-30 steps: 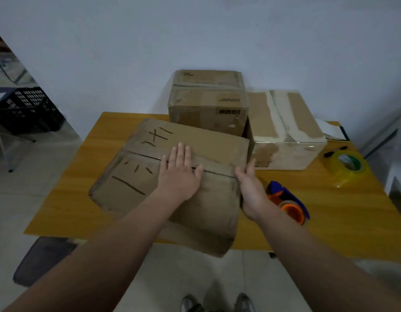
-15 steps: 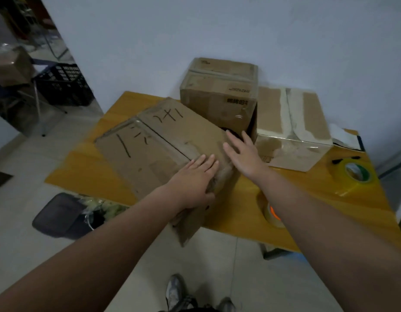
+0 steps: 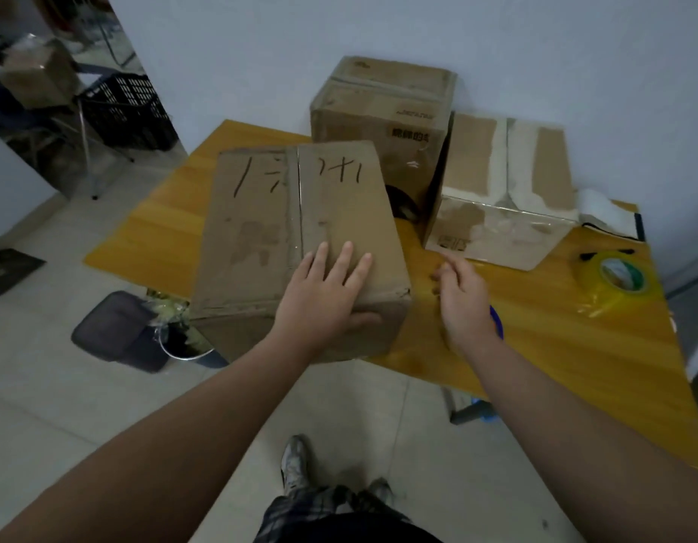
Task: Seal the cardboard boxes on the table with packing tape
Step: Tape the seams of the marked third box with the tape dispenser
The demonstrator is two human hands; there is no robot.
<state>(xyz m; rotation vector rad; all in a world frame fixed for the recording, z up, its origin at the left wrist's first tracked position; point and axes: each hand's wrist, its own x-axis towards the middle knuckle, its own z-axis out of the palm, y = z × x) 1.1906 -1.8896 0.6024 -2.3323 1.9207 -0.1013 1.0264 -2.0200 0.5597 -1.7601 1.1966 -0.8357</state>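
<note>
A large brown cardboard box (image 3: 269,229) with black marker strokes lies on the wooden table (image 3: 555,331), its near end past the table's front edge. My left hand (image 3: 324,303) rests on its near right corner, fingers straight on top and thumb against the front face. To the right of the box, my right hand (image 3: 463,303) hovers over the table with loosely curled fingers, holding nothing. A blue tape dispenser (image 3: 496,327) shows only as a sliver behind that hand. A yellowish roll of packing tape (image 3: 618,278) lies at the table's right.
Two more boxes stand at the back: a tall one (image 3: 382,111) and a low one with old tape (image 3: 504,190). White paper (image 3: 606,217) lies at the far right. A bin (image 3: 182,339) and a dark bag (image 3: 116,327) sit on the floor left of me.
The marked box has swung round so its long side points away from me. My right hand has come off the box and drawn back over the table. My left hand stayed on it.
</note>
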